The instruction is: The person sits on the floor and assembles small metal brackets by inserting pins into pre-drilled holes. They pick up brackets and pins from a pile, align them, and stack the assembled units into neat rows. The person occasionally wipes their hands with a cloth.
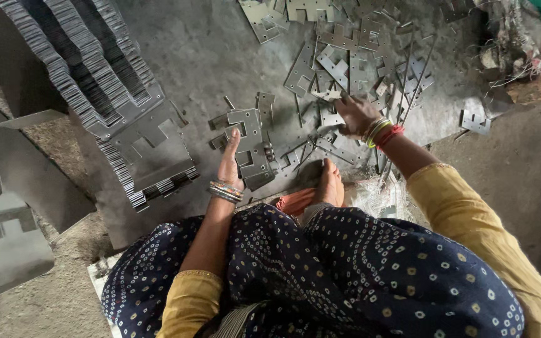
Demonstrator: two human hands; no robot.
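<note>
I sit on the floor in dark dotted clothes with yellow sleeves. My left hand (230, 161), bangles at the wrist, rests flat with fingers together on a small stack of notched grey metal plates (248, 141). My right hand (357, 116), with coloured bangles, reaches into a scattered heap of flat metal cut-outs (352, 59) and pinches one thin grey plate (328, 129). My bare foot (330, 183) lies between the two hands.
Long fanned rows of stacked metal plates (89, 69) run along the left. A large grey sheet (4, 244) lies at the far left. Thin metal strips (408, 81) and rubbish (521, 44) sit at the upper right. Shredded white scrap (377, 197) is beside my right knee.
</note>
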